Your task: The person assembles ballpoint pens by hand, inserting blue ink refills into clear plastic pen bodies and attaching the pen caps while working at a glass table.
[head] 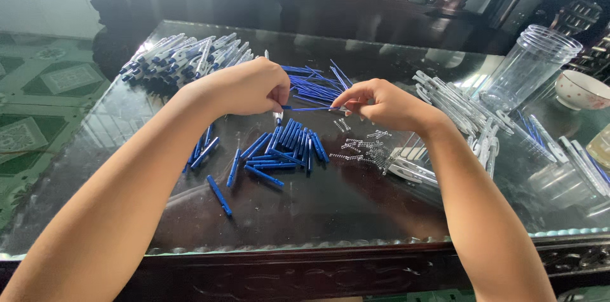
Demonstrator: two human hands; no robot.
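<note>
Fingers of both hands pinch one thin blue refill (309, 109); clear jar (529, 67) looks empty.

Both hands meet over the table (330, 213), pinching a thin refill (309, 109). Below the grip lie pen barrels (279, 149); springs (362, 146) to its right, finished pens (181, 57) far left.

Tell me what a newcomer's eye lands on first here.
Two bare hands meet mid-table: the left hand and right hand pinch a thin blue refill between them. Below lies a scatter of blue pen barrels; a heap of white-and-blue pens sits far left, a clear plastic jar far right.
</note>
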